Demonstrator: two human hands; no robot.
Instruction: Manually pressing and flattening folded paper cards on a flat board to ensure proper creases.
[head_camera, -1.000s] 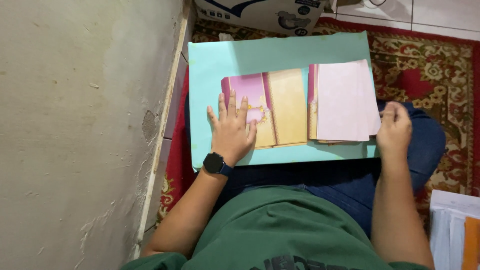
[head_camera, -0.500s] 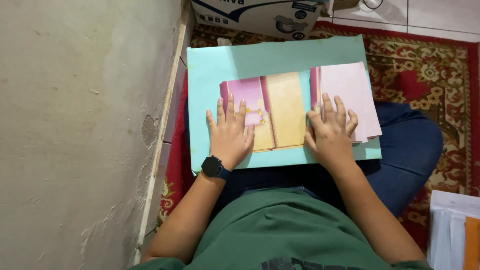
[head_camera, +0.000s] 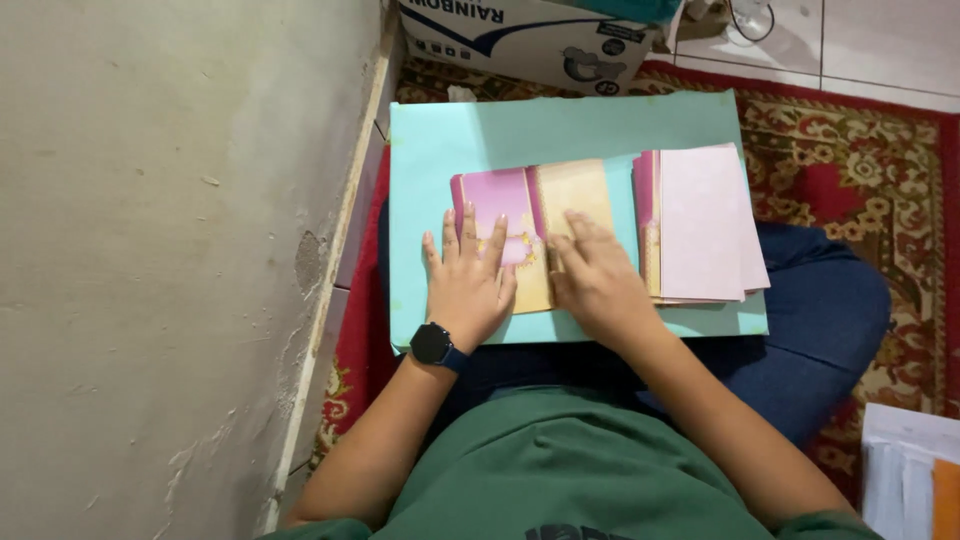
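Both your hands are flat, fingers spread, gripping nothing: left hand (head_camera: 468, 285) and right hand (head_camera: 597, 280) press the pink-and-tan card (head_camera: 530, 205) onto the turquoise board (head_camera: 560, 130), paper stack (head_camera: 705, 225) just beside.

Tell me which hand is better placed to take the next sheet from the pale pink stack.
Right. The right hand lies on the folded card right beside the pale pink stack, while the left hand presses the card's far side, probably holding it steady.
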